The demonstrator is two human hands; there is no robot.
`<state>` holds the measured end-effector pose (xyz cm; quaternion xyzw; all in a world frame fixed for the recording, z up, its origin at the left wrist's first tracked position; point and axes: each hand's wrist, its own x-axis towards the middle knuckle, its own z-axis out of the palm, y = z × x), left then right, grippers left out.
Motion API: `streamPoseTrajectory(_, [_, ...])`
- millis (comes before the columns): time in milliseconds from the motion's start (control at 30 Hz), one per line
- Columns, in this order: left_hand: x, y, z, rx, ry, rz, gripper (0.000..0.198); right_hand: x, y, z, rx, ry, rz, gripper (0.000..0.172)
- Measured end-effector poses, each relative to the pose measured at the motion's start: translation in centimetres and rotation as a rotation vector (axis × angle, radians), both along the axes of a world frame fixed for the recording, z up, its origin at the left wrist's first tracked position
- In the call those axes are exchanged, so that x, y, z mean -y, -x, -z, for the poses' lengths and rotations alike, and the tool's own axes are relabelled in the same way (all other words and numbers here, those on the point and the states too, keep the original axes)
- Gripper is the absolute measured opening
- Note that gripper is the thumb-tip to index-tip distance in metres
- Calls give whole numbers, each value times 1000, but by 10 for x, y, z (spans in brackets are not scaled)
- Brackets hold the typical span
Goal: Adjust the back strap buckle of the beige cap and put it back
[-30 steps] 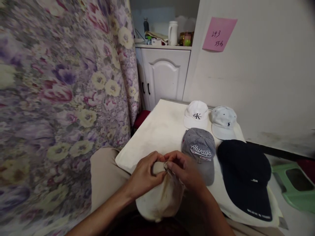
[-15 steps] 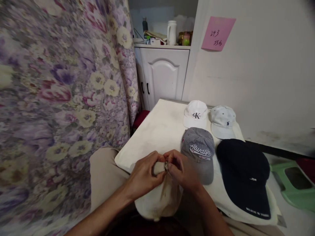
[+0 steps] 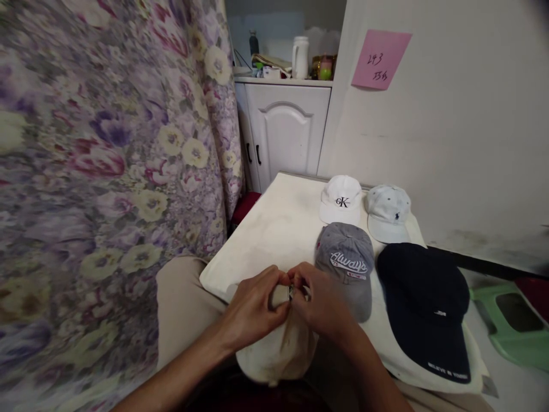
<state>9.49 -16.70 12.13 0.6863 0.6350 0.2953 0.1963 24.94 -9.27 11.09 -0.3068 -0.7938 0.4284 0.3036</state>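
A cream baseball cap (image 3: 274,355) sits over my lap at the table's near edge, its back strap turned up toward me. My left hand (image 3: 255,306) pinches the strap from the left, fingers closed on it. From the right, my right hand (image 3: 319,300) grips the strap's end beside a small metal buckle (image 3: 291,292). The fingertips of both hands nearly meet there and partly hide the buckle. Just right of my right hand lies a grey cap (image 3: 349,263) with "Always" lettering.
On the cream-covered table (image 3: 261,229) rest a white cap (image 3: 341,200), a pale blue cap (image 3: 388,213) and a large navy cap (image 3: 426,309). A floral curtain (image 3: 115,171) hangs at left. A green stool (image 3: 514,323) stands at right, a white cabinet (image 3: 285,126) behind.
My fingers have shifted slightly around the buckle, the right hand's fingertips curling in more. The cream cap stays in about the same place, and the other caps have not moved.
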Motion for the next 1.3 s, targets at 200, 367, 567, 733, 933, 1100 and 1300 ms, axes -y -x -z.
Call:
streamPoseTrajectory(200, [1,0,3,-24,9,11,26,4,2,3,64,-98,39,27])
streamPoseTrajectory(367, [1,0,5,-60,5,23,25,10,3,7,138,-196,53,26])
streamPoseTrajectory(567, [0,0,4,-105,21,22,28,11,2,11,94,-210,57,27])
streamPoseTrajectory(733, [-1,2,6,-122,20,37,27,6,-4,7,11,-117,-15,25])
streamPoseTrajectory(933, [-2,-1,5,-124,28,48,23,3,-9,5,8,-72,-39,22])
streamPoseTrajectory(1100, [-3,-1,4,-105,23,40,26,4,-7,6,-15,-27,17,23])
streamPoseTrajectory(1300, [-3,0,-2,2,7,5,14,-2,-12,9,-184,116,-128,15])
